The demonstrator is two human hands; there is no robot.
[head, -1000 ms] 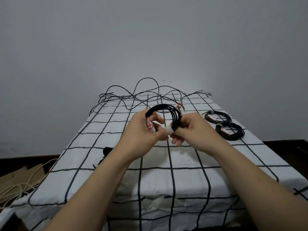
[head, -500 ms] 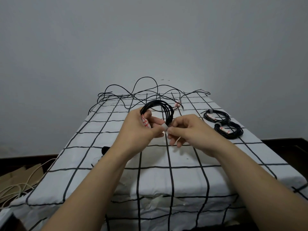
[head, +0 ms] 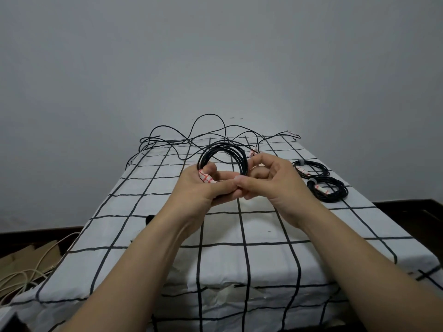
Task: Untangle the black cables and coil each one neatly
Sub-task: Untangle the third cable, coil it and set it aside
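Observation:
I hold a coiled black cable (head: 224, 152) upright above the middle of the table. My left hand (head: 203, 190) grips its lower left side, where a white tag with red lines sticks out by the thumb. My right hand (head: 271, 183) pinches the coil's lower right side, thumb tip against the left thumb. Loose tangled black cables (head: 191, 137) sprawl over the table's far edge. Two finished coils (head: 311, 167) (head: 329, 191) lie side by side at the right.
The table wears a white cloth with a black grid (head: 263, 236). A small dark object (head: 150, 218) peeks out left of my left forearm. Cardboard and pale cords (head: 26, 267) lie on the floor at the lower left. A grey wall stands behind.
Both hands shifted a little left and turned the coil. The white band seen at the coil's lower right is now hidden under my thumbs.

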